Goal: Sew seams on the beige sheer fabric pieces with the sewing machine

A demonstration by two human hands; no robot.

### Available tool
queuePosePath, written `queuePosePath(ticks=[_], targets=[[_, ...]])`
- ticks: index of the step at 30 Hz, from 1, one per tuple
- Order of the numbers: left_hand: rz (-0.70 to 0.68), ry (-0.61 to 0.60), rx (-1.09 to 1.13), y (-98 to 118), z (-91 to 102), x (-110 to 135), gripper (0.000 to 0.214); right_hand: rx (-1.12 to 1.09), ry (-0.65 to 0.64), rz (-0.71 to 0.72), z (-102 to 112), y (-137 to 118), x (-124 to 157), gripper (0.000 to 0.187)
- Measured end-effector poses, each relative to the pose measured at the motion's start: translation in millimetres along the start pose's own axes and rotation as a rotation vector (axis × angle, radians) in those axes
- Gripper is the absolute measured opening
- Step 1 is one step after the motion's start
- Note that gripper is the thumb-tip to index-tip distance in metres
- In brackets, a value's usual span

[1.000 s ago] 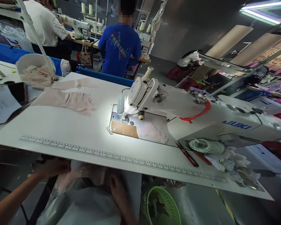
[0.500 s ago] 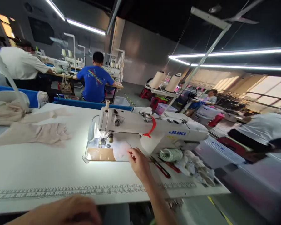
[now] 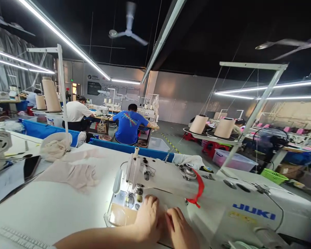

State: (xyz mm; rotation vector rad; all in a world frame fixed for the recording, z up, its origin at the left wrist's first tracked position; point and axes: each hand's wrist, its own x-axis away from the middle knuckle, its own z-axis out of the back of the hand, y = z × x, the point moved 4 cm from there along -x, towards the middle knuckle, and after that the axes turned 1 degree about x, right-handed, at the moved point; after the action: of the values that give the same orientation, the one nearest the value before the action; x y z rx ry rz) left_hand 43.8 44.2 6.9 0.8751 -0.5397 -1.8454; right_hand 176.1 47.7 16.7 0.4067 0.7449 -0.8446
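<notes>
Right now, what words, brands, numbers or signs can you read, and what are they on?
"JUKI": the sewing machine
"YING CLOTHING": the far wall
"FREESAND", somewhat blurred: the blue shirt
Too small or blurred to read: markings on the ruler strip, the yellow label below "JUKI", text on the wall panels.

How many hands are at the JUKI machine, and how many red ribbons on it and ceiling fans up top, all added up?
Hands at the JUKI machine: 2
Red ribbon: 1
Ceiling fans: 3
Total: 6
</notes>
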Motion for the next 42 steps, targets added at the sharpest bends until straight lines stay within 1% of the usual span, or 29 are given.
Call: queuePosePath(ticks=[1,2,4,6,8,10,13,15,16,19,22,23,25,27,29,31,33,35,37,38,40,42], targets=[[0.021,0.015,-0.003,1,2.9,-2,0.055,-0.006,0.027,0.008,4,1,-1,0.027],[0.051,0.027,-0.018,2,5.8,-4,0.05,-0.011,0.053,0.015,7,2,-2,0.026],[0.113,0.028,-0.036,3,10.6,-10,0.032,-0.021,0.073,0.018,9,4,-2,0.025],[0.144,0.03,-0.032,5,14.8,-13,0.017,-0.037,0.044,-0.002,7,6,1,0.027],[0.14,0.059,-0.055,6,19.1,-13,0.012,-0.04,-0.019,-0.037,4,3,4,0.03],[0.118,0.072,-0.088,8,21.9,-7,0.015,0.0,-0.123,-0.087,3,-3,7,0.028],[0.115,0.015,-0.038,5,24.3,12,0.022,0.116,-0.299,-0.197,6,-14,6,0.016],[0.117,-0.017,0.025,-1,31.3,28,0.021,0.153,-0.357,-0.256,11,-20,4,0.011],[0.132,-0.025,0.046,-6,37.7,36,0.021,0.165,-0.373,-0.274,13,-23,3,0.01],[0.212,-0.057,0.048,-27,67.4,58,0.027,0.195,-0.389,-0.284,16,-27,1,0.01],[0.279,-0.062,0.005,-47,106.2,76,0.03,0.219,-0.364,-0.251,15,-27,2,0.013],[0.314,-0.067,-0.051,-52,118.2,81,0.03,0.221,-0.35,-0.233,14,-27,2,0.014],[0.397,-0.089,-0.236,-60,137.6,89,0.029,0.221,-0.313,-0.198,11,-25,4,0.016],[0.441,-0.109,-0.417,-65,150.6,95,0.029,0.226,-0.271,-0.171,7,-21,5,0.019],[0.425,-0.096,-0.473,-71,161.1,99,0.026,0.235,-0.231,-0.156,5,-15,7,0.02],[0.374,-0.059,-0.429,-80,176.0,105,0.029,0.236,-0.188,-0.154,4,-10,9,0.02],[0.31,-0.005,-0.374,-94,200.2,112,0.03,0.223,-0.148,-0.169,5,-5,9,0.019],[0.242,0.043,-0.369,-110,230.7,119,0.03,0.204,-0.128,-0.198,6,-3,9,0.019],[0.227,0.046,-0.45,-125,257.9,123,0.029,0.177,-0.138,-0.222,6,-4,7,0.02],[0.232,0.028,-0.482,-132,267.3,125,0.028,0.164,-0.145,-0.228,5,-5,6,0.021],[0.235,-0.021,-0.517,-141,275.9,126,0.028,0.146,-0.149,-0.232,5,-8,4,0.022],[0.225,-0.055,-0.52,-145,274.8,126,0.027,0.146,-0.134,-0.232,7,-8,3,0.023]])
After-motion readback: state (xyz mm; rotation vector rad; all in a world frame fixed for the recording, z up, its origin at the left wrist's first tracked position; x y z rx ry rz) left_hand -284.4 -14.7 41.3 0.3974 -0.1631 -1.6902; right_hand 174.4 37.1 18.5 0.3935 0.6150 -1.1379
